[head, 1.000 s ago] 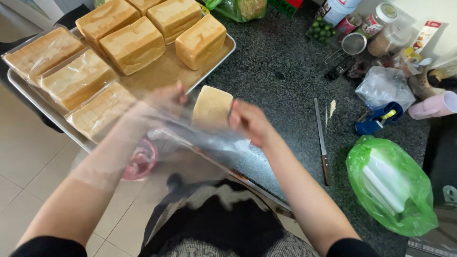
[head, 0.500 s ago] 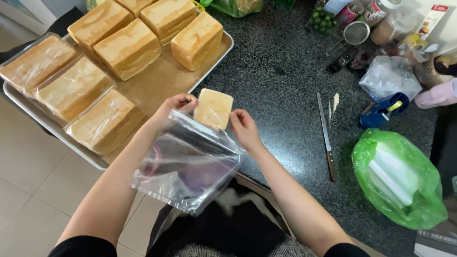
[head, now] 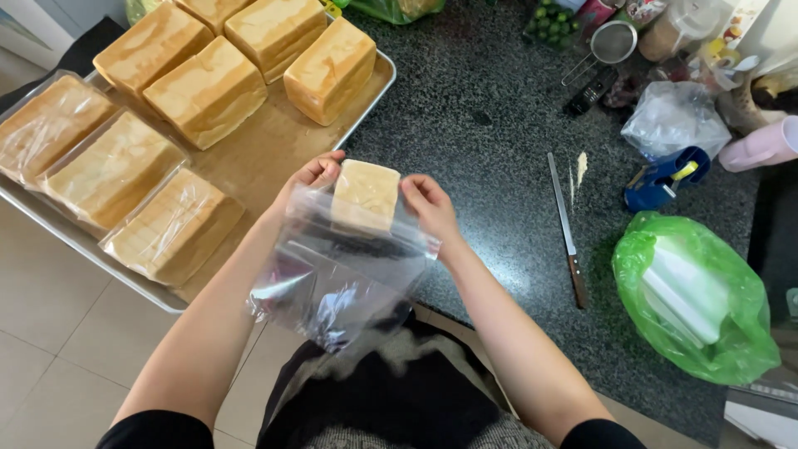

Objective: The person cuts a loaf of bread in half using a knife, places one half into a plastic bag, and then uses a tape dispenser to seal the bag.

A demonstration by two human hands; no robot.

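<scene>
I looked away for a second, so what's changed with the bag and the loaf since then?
The clear plastic bag, a blurred sheet a second ago, now hangs open-mouthed from the left hand and right hand, drawn up around the loaf's lower part. Both hands kept hold. The tray loaves and the knife stayed put.

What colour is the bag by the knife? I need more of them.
Bright green bag, clearest in the head view.

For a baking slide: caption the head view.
Both hands, left and right, hold a clear plastic bag open at a bread loaf beside the baking tray.
</scene>
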